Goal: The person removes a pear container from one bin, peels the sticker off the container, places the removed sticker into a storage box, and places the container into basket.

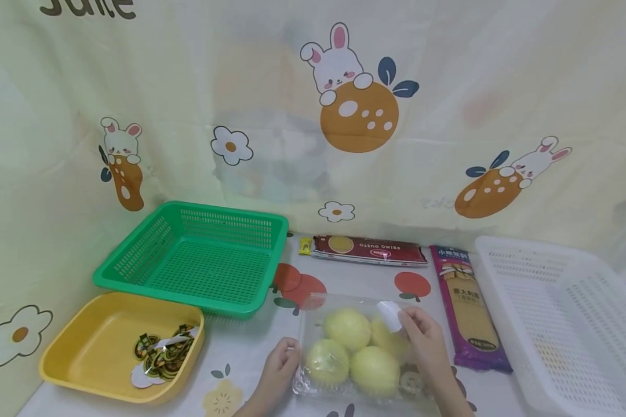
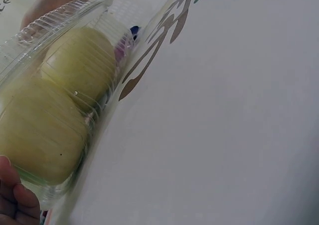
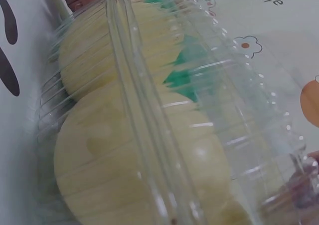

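A clear plastic clamshell box [image 1: 313, 324] with several round yellow-green fruits [image 1: 375, 369] inside lies in front of me. My left hand [image 1: 277, 370] grips the box's left side, with curled fingertips [image 2: 24, 197] against its wall in the left wrist view. Over the lid's far right part, my right hand [image 1: 425, 336] pinches a white sticker [image 1: 390, 315] between thumb and fingers. The sticker overlaps the lid in the head view. In the right wrist view, ridged plastic fills most of the frame and only part of the right hand shows at the lower right.
At left, a yellow bin [image 1: 99, 330] holds round patterned stickers [image 1: 169, 353], with a green basket [image 1: 214, 278] behind it. A yellow wrapped sweet [image 1: 305, 246] and a red packet [image 1: 370, 251] lie at the back. Rightward are a purple noodle packet [image 1: 469, 313] and a white basket [image 1: 532, 324].
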Available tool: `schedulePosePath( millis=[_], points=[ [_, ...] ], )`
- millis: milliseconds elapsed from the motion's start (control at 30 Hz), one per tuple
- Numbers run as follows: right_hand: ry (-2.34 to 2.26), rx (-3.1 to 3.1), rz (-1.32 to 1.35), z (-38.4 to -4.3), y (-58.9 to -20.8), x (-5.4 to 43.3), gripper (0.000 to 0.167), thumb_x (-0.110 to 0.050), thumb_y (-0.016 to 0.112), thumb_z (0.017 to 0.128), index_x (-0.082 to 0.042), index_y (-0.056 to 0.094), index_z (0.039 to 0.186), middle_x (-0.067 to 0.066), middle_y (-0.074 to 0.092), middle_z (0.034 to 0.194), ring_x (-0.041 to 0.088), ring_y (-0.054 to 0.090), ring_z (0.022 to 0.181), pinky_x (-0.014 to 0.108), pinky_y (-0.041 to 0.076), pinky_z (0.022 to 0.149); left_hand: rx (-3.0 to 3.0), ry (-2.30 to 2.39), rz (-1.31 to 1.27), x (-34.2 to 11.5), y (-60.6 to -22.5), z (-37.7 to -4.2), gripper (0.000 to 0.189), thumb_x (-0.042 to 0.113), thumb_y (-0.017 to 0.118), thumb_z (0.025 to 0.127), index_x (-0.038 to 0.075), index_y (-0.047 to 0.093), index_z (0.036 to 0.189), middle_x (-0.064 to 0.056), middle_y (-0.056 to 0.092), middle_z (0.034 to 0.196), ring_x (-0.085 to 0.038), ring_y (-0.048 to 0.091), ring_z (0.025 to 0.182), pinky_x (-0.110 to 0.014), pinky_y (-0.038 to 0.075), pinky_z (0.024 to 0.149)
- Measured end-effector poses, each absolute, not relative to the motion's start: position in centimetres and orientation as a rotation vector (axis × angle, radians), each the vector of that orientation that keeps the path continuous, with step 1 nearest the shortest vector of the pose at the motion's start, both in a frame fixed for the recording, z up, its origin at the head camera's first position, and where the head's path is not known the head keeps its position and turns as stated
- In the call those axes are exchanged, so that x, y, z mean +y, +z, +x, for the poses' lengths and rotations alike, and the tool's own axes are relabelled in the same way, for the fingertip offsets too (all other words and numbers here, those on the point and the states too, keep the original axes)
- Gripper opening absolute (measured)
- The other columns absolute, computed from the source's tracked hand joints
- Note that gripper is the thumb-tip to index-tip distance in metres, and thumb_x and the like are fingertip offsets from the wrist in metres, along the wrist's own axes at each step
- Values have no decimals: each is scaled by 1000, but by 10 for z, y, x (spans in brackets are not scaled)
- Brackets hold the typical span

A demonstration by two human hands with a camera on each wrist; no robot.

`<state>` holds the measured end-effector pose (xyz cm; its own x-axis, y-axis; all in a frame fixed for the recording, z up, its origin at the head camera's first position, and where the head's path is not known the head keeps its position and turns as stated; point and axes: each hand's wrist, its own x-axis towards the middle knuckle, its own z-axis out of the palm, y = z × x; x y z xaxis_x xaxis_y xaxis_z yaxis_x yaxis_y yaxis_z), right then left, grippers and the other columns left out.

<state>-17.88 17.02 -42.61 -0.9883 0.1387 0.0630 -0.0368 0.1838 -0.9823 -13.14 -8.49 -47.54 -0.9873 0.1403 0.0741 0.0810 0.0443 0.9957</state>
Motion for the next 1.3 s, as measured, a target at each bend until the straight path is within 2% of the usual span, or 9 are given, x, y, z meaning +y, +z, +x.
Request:
schedulePosePath(
  millis=[467, 733, 933, 1167, 1300],
  points=[
    [1905, -2315, -99, -178, -426, 170, 19, -8, 49, 92, 10, 53, 88, 1, 43, 64, 11, 40, 60, 23, 36, 55, 2220, 2151, 294, -84, -478, -130, 14, 1, 39, 94, -12, 42, 94, 3, 42, 58, -4, 46, 55, -20, 41, 56],
    [1917, -2331, -78, -176, -425, 169, 19, -10, 49, 92, 8, 53, 88, 1, 43, 65, 11, 40, 61, 24, 36, 56, 2244, 2131, 255, -85, -479, -132, 12, 3, 40, 94, -8, 43, 94, 5, 40, 56, -4, 40, 50, -18, 37, 51],
    [1931, -2318, 26, -163, -421, 165, 18, -9, 49, 92, 7, 52, 85, 1, 44, 63, 11, 42, 59, 24, 37, 55, 2197, 2158, 206, -85, -502, -141, 9, 5, 41, 94, -3, 44, 95, 5, 40, 54, -5, 42, 50, -19, 38, 51],
    [1879, -2299, 109, -151, -414, 156, 13, -6, 50, 90, 5, 54, 83, 1, 46, 64, 11, 43, 59, 24, 39, 54, 2210, 2101, 27, -82, -504, -137, 23, 22, 41, 96, 0, 47, 97, 0, 49, 61, -12, 49, 56, -24, 41, 54],
    [1830, -2296, 148, -149, -411, 153, 11, -4, 52, 89, 4, 55, 83, 2, 49, 67, 13, 45, 60, 25, 40, 55, 2217, 2033, 21, -85, -493, -132, 25, 25, 41, 96, 1, 46, 99, -1, 48, 59, -13, 47, 50, -23, 40, 47]
  ],
)
